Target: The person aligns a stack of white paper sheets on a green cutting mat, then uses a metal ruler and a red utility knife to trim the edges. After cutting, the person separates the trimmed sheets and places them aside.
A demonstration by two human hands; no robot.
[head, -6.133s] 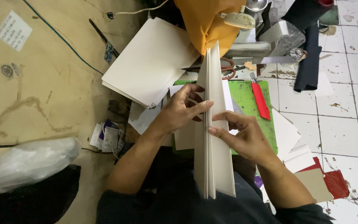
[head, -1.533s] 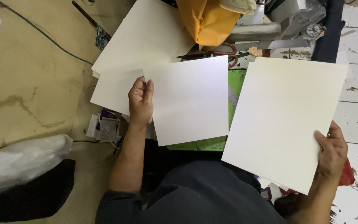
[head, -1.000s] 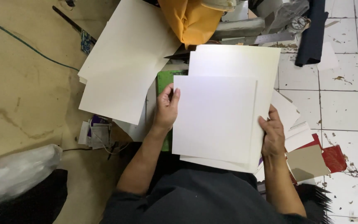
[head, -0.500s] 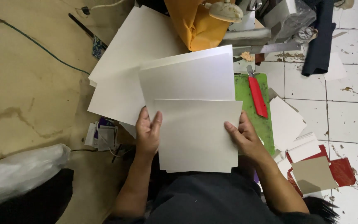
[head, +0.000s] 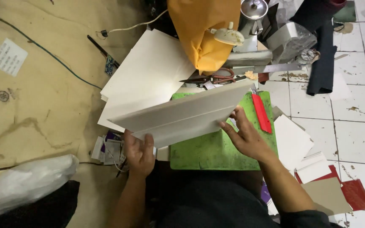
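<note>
Both my hands hold two white cardboard sheets [head: 182, 116] tilted almost edge-on above a green cutting mat [head: 216, 152]. My left hand [head: 139, 153] grips the sheets' lower left corner from below. My right hand [head: 243, 137] presses fingers against their right end. A stack of larger white boards [head: 148, 78] lies behind them to the left. A red utility knife [head: 261, 113] rests on the mat's right side.
Scissors [head: 210, 79] and a metal ruler [head: 271, 67] lie past the mat, under an orange cloth bundle [head: 203, 33]. White and red card scraps [head: 317, 169] cover the tiled floor at right. Brown paper with a cable [head: 43, 76] spreads left; a plastic bag [head: 22, 185] sits lower left.
The sheets lay flat facing the camera half a second ago; now both hands have tipped them up nearly edge-on, uncovering the green mat.
</note>
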